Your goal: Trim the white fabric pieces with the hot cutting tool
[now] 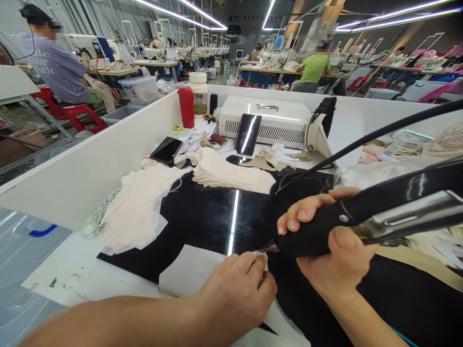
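Note:
My right hand point(340, 246) grips a thick black handheld tool point(311, 229) with a long metal lever and a narrow metal tip, its fingers wrapped around the body. The tip points left and meets the fingertips of my left hand point(240, 289). Those fingers are pinched together at the edge of a white fabric piece point(191, 267), which lies partly under my left hand and arm. What exactly sits between the fingertips is hidden. Beneath is a glossy black board point(210, 219). Farther back lie a fanned stack of cream cut pieces point(231, 171) and a looser cream pile point(135, 207).
A white vented box point(264, 120) stands at the back, a phone point(249, 134) leaning on it. Another phone point(166, 150), a red flask point(186, 107) and a glass bottle point(199, 94) are to its left. A black cable point(365, 140) arcs across the right. White panels point(90, 154) enclose the table.

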The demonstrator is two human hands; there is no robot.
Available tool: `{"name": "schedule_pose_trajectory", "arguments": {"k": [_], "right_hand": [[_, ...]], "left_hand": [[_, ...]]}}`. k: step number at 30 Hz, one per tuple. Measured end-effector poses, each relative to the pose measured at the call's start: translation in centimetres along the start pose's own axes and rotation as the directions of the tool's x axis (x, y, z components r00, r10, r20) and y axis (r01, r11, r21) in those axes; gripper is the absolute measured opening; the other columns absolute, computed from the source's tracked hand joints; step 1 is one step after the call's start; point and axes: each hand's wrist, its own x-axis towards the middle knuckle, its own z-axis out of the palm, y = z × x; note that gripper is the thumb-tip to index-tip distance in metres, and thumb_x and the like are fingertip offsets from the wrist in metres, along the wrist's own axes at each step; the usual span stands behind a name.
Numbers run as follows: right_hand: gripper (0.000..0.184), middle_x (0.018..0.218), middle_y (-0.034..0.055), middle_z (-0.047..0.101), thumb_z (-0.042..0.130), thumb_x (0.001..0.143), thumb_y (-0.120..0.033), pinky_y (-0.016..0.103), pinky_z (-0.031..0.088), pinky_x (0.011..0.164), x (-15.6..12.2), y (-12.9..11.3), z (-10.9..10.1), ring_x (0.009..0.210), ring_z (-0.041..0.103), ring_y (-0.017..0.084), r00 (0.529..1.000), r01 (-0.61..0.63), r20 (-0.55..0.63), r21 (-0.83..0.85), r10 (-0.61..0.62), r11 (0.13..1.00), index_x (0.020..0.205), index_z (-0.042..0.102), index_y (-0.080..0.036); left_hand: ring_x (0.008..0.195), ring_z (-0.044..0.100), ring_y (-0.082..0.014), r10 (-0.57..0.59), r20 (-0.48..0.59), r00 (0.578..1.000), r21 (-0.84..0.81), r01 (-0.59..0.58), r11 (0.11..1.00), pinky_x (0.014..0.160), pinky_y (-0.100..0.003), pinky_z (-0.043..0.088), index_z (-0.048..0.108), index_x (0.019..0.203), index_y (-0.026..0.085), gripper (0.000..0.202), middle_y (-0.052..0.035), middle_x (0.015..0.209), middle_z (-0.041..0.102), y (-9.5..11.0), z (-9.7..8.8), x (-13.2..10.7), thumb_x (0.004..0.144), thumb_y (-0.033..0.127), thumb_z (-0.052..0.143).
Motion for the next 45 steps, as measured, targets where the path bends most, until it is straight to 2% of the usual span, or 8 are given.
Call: {"name": "schedule_pose_trajectory", "arguments": {"k": [10,15,20,23,26,29,37,45], "right_hand": [[0.048,0.075,-0.0066,0.068,0.105,0.078,-0.048,0.033,0.060,0.047,0.3,-0.9,-0.1,0.055,0.066,0.019,0.999,-0.015,-0.031,-0.049,0.014,0.999,0.110,0.073,-0.034],[0.049,0.076,-0.0059,0.068,0.109,0.074,-0.052,0.039,0.063,0.051,0.7,-3.8,-1.3,0.057,0.066,0.021,0.997,-0.067,-0.037,-0.115,0.063,0.991,0.106,0.077,-0.037],[0.043,0.074,-0.0052,0.071,0.109,0.076,-0.051,0.035,0.060,0.044,-1.0,-5.4,-2.1,0.053,0.061,0.018,0.996,-0.047,-0.075,-0.108,0.039,0.993,0.108,0.082,-0.037],[0.044,0.073,-0.0044,0.072,0.110,0.075,-0.048,0.034,0.060,0.044,-2.4,-5.8,-2.3,0.052,0.062,0.017,0.994,-0.065,-0.088,-0.068,0.059,0.996,0.108,0.084,-0.036],[0.045,0.073,-0.0035,0.072,0.110,0.076,-0.048,0.034,0.060,0.045,-3.5,-6.1,-2.2,0.052,0.062,0.018,0.994,-0.078,-0.087,-0.062,0.072,0.995,0.110,0.084,-0.036],[0.044,0.074,-0.0031,0.072,0.109,0.079,-0.048,0.035,0.060,0.046,-4.0,-5.8,-1.9,0.052,0.062,0.018,0.996,-0.059,-0.070,-0.049,0.055,0.997,0.112,0.083,-0.036],[0.042,0.075,-0.0037,0.074,0.108,0.080,-0.044,0.033,0.061,0.048,-4.0,-5.0,-1.5,0.053,0.066,0.017,0.997,-0.037,-0.060,0.009,0.038,0.999,0.113,0.083,-0.033],[0.043,0.075,-0.0026,0.075,0.109,0.078,-0.041,0.032,0.059,0.048,-4.0,-4.7,-1.4,0.053,0.065,0.017,0.996,-0.016,-0.092,0.037,0.019,0.999,0.112,0.084,-0.032]], "left_hand": [[0.084,0.071,-0.0195,0.010,0.017,1.000,0.006,-0.010,1.000,0.067,-0.032,0.052,0.073,0.105,0.013,0.016,-0.0113,0.114,0.085,-0.2,0.5,-0.1,0.111,0.003,0.061],[0.092,0.074,-0.0205,-0.012,0.198,0.980,0.090,-0.006,0.996,0.072,-0.033,0.055,0.072,0.114,0.015,0.019,-0.0094,0.125,0.085,-3.3,0.6,0.3,0.109,-0.001,0.064],[0.108,0.077,-0.0250,-0.034,0.227,0.973,0.098,0.012,0.995,0.085,-0.037,0.060,0.071,0.124,0.012,0.022,-0.0125,0.138,0.083,-6.3,0.0,0.9,0.110,-0.002,0.061],[0.121,0.075,-0.0246,0.014,0.215,0.976,-0.044,-0.004,0.999,0.097,-0.036,0.060,0.071,0.123,0.013,0.023,-0.0115,0.137,0.082,-5.8,-0.9,1.4,0.114,-0.001,0.056],[0.102,0.075,-0.0191,0.128,0.243,0.962,-0.250,-0.065,0.966,0.098,-0.034,0.059,0.071,0.110,0.017,0.023,-0.0049,0.112,0.082,-4.5,-1.6,1.9,0.120,0.007,0.052],[0.097,0.073,-0.0178,0.193,0.234,0.953,-0.369,-0.096,0.924,0.096,-0.033,0.058,0.072,0.108,0.017,0.029,-0.0033,0.105,0.080,-3.8,-1.7,2.2,0.125,0.017,0.048],[0.089,0.070,-0.0183,0.245,0.256,0.935,-0.384,-0.135,0.913,0.084,-0.034,0.057,0.072,0.102,0.017,0.021,-0.0032,0.099,0.076,-3.8,0.3,1.6,0.114,0.005,0.060],[0.081,0.064,-0.0188,0.248,0.237,0.939,-0.364,-0.151,0.919,0.077,-0.033,0.053,0.071,0.101,0.017,0.022,-0.0033,0.094,0.070,-4.0,-0.7,1.4,0.113,0.004,0.059]]}}
